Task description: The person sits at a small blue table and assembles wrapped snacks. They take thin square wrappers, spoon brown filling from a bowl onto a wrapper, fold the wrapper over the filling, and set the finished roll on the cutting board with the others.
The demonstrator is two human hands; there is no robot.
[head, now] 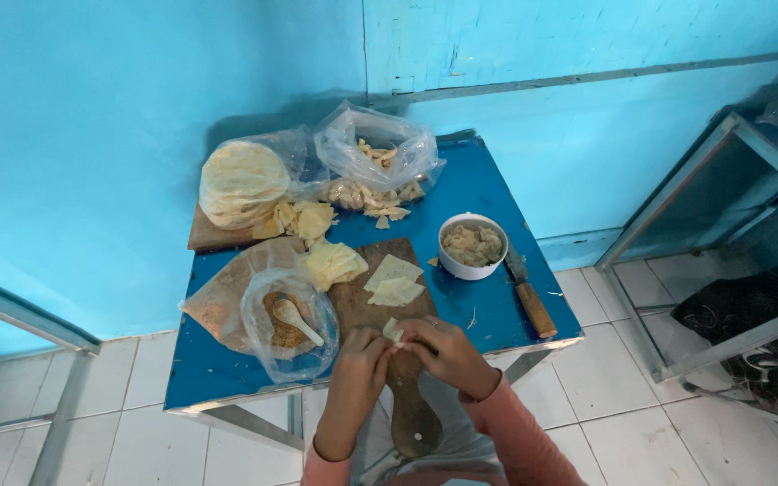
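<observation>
Pinching a dumpling wrapper (393,331) near the bowl (472,263) of filling (472,243).

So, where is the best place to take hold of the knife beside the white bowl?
Probably by its brown wooden handle, which points toward the person at the table's near right edge. The right hand could come from that side; the blade lies farther away, next to the white bowl.

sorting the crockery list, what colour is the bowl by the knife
White bowl, holding a pale beige filling; the head view shows it clearly on the blue table.
</observation>
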